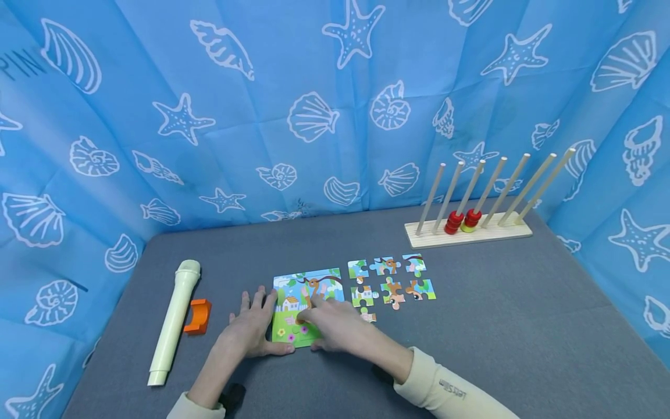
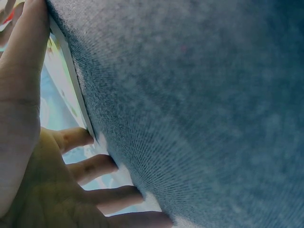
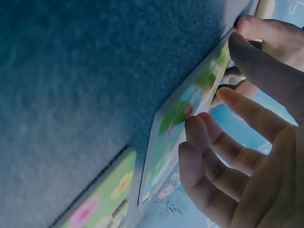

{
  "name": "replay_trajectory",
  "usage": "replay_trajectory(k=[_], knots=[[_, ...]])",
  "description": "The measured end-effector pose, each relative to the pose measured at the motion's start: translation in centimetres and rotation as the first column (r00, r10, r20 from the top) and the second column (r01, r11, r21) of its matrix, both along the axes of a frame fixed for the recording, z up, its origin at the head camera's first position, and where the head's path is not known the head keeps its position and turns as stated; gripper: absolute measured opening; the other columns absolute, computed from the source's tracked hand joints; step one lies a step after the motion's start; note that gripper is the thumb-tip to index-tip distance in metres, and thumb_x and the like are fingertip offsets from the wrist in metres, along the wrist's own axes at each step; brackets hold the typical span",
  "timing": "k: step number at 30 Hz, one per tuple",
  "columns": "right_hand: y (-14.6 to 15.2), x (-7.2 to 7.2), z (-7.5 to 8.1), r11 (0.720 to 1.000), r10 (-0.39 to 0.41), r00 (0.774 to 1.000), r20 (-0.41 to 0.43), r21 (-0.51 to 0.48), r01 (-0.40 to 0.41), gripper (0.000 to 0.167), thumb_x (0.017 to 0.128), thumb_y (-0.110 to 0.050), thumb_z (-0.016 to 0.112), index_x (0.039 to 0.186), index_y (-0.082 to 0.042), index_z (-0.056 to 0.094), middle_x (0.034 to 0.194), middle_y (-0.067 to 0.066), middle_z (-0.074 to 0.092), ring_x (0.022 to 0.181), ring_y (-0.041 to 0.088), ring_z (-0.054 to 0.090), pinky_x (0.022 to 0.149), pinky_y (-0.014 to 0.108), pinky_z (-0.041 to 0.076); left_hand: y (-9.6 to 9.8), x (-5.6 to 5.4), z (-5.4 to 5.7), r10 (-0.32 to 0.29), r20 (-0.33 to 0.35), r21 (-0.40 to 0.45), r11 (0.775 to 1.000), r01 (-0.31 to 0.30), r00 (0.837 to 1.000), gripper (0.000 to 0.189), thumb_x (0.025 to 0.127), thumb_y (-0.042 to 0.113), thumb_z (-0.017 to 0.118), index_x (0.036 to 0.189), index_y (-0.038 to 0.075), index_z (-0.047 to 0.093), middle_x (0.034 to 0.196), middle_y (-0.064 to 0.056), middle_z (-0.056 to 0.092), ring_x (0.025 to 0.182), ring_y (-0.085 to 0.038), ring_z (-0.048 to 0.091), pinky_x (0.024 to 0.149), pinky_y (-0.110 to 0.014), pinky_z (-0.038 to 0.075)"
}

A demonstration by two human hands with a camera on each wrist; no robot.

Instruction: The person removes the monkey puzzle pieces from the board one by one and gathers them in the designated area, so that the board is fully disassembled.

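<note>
A flat picture puzzle (image 1: 332, 282) with a house, flowers and a brown animal lies on the grey table, part of it hidden by my right hand. My left hand (image 1: 251, 326) spreads along its left side, thumb at the near edge. In the left wrist view, straight fingertips (image 2: 97, 168) rest beside the board's rim. Over the puzzle's right part, my right hand (image 1: 337, 325) touches the picture with loosely bent fingers, the thumb at the near edge. Several loose jigsaw pieces (image 1: 364, 297) lie in rows right of the puzzle; the nearest is partly covered by my right hand.
At the left lies a pale green stick (image 1: 173, 326) with a wider end, and beside it an orange C-shaped block (image 1: 198, 317). A wooden peg stand (image 1: 494, 234) with red and yellow-green rings (image 1: 453, 222) stands back right. A blue curtain (image 1: 314, 174) hangs behind the table.
</note>
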State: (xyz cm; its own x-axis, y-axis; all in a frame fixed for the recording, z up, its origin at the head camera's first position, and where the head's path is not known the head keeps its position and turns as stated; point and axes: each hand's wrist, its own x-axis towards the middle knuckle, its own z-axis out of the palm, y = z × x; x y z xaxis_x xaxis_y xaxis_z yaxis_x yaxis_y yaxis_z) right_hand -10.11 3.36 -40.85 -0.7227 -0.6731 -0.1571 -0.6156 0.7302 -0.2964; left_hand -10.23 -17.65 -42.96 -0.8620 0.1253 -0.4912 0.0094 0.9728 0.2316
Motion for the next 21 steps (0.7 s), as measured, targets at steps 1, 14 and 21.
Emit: replay_trajectory(k=[1, 14, 21], knots=[[-0.12, 0.01, -0.09, 1.000, -0.003, 1.000, -0.003, 0.014, 0.003, 0.053, 0.078, -0.036, 0.089, 0.127, -0.029, 0.071, 0.119, 0.001, 0.066, 0.093, 0.016, 0.065, 0.066, 0.029, 0.054, 0.00, 0.00, -0.01, 0.000, 0.000, -0.002, 1.000, 0.000, 1.000, 0.127, 0.070, 0.069, 0.083, 0.162, 0.004, 0.023, 0.166, -0.034, 0.016, 0.149, -0.065, 0.013, 0.106, -0.084, 0.028], [-0.60, 0.03, -0.20, 0.995, -0.052, 0.998, 0.026, 0.085, 0.050, 0.057, 0.080, -0.036, 0.088, 0.133, -0.031, 0.068, 0.144, 0.010, 0.060, 0.117, 0.027, 0.066, 0.084, 0.040, 0.060, 0.09, 0.03, -0.06, 0.005, -0.004, -0.010, 1.000, -0.005, 1.000, 0.127, 0.070, 0.069, 0.083, 0.162, 0.003, 0.024, 0.166, -0.035, 0.017, 0.149, -0.065, 0.014, 0.106, -0.083, 0.029], [-0.96, -0.11, 0.05, 0.988, -0.075, 0.994, 0.074, 0.141, 0.064, 0.059, 0.083, -0.037, 0.085, 0.138, -0.039, 0.062, 0.155, 0.008, 0.051, 0.133, 0.030, 0.058, 0.096, 0.046, 0.058, 0.10, 0.03, 0.00, 0.004, -0.001, -0.006, 1.000, -0.004, 1.000, 0.127, 0.071, 0.069, 0.083, 0.162, 0.004, 0.023, 0.166, -0.035, 0.016, 0.149, -0.065, 0.013, 0.106, -0.084, 0.028]])
